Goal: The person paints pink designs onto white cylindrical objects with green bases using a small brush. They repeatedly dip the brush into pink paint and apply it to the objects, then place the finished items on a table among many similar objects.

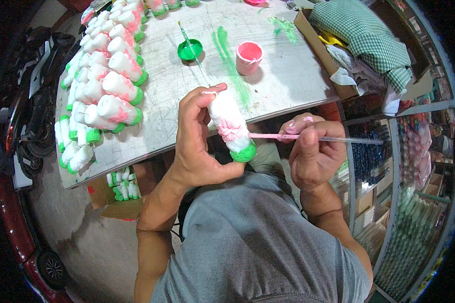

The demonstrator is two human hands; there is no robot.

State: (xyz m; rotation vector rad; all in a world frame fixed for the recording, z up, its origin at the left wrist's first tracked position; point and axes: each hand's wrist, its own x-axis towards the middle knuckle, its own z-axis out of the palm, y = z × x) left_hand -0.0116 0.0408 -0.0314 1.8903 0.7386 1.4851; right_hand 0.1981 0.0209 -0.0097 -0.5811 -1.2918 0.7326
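A white candle (220,108) is gripped in my left hand (189,131), fingers at its wick end and thumb by its green-painted base. It tilts, with the base toward me, and a raised flower on its side is painted pink. My right hand (316,146) pinches a slim paintbrush (338,139) with a clear handle. Pink paint coats the brush's front part, and its tip meets the candle beside the pink flower. Pink smears mark the fingers of this hand. Beyond them on the table stands a pink paint cup (249,59).
Rows of painted candles (119,83) lie along the left of the white table (156,108). A green paint dish (189,50) holds another brush. At the back right is a cardboard box (313,45) with checked cloth (364,30). A box of candles (121,204) sits below the table's left side.
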